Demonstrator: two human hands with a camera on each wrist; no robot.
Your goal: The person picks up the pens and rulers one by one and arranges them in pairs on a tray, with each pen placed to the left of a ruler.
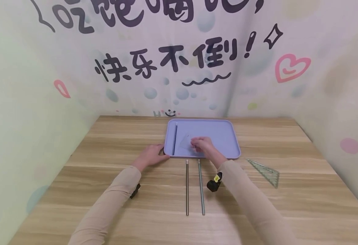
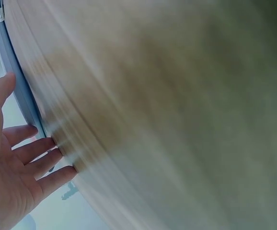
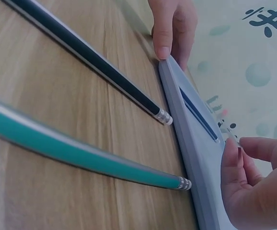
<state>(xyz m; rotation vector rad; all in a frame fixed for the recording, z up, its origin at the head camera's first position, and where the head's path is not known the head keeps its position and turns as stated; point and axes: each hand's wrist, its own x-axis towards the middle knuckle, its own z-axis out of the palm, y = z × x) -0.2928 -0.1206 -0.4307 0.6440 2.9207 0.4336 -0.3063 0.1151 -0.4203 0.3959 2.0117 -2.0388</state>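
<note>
Head view: The right hand (image 1: 202, 144) is over the lavender tray (image 1: 220, 137), thumb and fingertips pinching a clear triangular piece (image 1: 185, 142) above the tray floor. Floor stretches rightward to the rim; leftward, a dark pencil (image 1: 175, 139) lines the side wall. The left hand (image 1: 150, 156) touches the near-left corner. On the wooden table (image 1: 289, 207), a brown pencil (image 1: 187, 190) and a teal pencil (image 1: 201, 190) end just beside the near rim, wood between them; a green set square (image 1: 270, 174) lies farther right.

Left wrist view: Straight, spread fingers border the rim.

Right wrist view: The left thumb rests on the corner; the pinched piece is barely discernible.
</note>
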